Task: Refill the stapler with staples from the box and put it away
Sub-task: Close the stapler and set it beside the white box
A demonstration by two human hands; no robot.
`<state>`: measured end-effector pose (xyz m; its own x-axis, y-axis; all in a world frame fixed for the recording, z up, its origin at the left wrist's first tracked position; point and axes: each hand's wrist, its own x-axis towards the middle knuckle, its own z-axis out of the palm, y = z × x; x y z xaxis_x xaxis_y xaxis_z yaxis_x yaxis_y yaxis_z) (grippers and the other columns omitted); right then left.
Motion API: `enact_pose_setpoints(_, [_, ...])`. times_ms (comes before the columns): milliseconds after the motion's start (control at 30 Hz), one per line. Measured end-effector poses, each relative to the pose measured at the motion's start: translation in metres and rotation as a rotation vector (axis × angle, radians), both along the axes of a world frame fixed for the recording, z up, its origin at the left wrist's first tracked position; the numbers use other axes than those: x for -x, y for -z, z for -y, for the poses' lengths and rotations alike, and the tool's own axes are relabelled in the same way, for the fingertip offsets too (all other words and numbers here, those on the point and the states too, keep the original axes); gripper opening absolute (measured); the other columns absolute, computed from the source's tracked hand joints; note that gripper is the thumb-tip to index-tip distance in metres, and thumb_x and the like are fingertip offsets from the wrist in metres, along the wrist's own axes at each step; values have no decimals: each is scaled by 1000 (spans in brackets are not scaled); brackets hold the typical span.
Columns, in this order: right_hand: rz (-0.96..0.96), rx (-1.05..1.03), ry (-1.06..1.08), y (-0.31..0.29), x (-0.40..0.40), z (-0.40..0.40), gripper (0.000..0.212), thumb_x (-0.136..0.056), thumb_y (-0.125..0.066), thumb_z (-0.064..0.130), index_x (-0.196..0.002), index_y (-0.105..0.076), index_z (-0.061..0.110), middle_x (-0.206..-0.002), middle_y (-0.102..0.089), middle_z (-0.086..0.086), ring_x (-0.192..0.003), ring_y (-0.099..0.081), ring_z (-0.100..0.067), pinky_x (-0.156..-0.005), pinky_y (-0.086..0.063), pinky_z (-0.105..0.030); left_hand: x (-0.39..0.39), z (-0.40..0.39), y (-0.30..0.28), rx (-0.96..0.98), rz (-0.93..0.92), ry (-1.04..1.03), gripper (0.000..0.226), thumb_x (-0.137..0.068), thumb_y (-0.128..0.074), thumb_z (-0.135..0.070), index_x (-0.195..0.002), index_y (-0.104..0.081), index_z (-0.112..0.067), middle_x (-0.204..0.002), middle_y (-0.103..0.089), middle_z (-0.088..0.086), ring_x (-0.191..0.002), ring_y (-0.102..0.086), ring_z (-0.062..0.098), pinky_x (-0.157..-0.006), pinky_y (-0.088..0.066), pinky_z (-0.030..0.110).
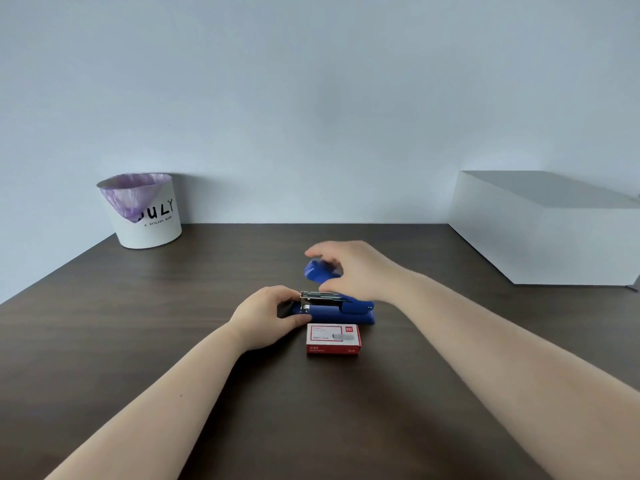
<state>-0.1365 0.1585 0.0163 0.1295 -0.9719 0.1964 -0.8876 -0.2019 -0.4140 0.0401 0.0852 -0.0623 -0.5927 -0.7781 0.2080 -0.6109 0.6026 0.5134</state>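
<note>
Two hands are on the blue stapler [332, 308], which lies across the middle of the dark bench [138, 323] in front of you. Your left hand [268, 315] grips the stapler's front end, fingers wrapped around the base beside the metal nose, pinning it to the bench. Your right hand [349, 268] holds the blue lid [317, 271], which is swung up and back from the hinge, so the metal staple channel lies open; the fingers curl over the lid's tip, though they are blurred.

The red-and-white box [333, 339] of staples sits flat on the bench just in front of the stapler, nearer to you, close beside it but apart from both hands. It looks closed.

At the back left, by the wall, stands a white bin [152, 220] with a purple liner. At the right rear, a large white crate [540, 230] rests on the bench.
</note>
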Motion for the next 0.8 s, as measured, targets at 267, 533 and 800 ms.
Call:
enact_pose_setpoints(267, [-126,-70,85,32,24,-4,33,-83,-62,35,-115,-59,29,-97,-64,11,-84,-53,-12,-75,-44,-29,-4,0,-6,-119,-48,12,35,-76,-70,-35,-111,-64,-30,-108,-68,-11,-105,-59,9,-95,-47,31])
enact_pose_setpoints(533, [-109,-41,91,36,24,1,26,-84,-60,35,-109,-63,26,-94,-62,9,-85,-53,-14,-73,-43,-29,-10,10,-11,-286,-373,-209,16,-88,-57,-15,-99,-66,-20,-94,-71,-4,-90,-64,11,-84,-47,27])
enact_pose_setpoints(800, [-52,100,288,54,46,16,23,-85,-58,37,-100,-64,21,-95,-67,1,-89,-59,-21,-75,-50,-36,31,39,-5,-54,-125,-310,23,-89,-50,-35,-80,-62,-17,-78,-65,0,-77,-58,20,-68,-43,30])
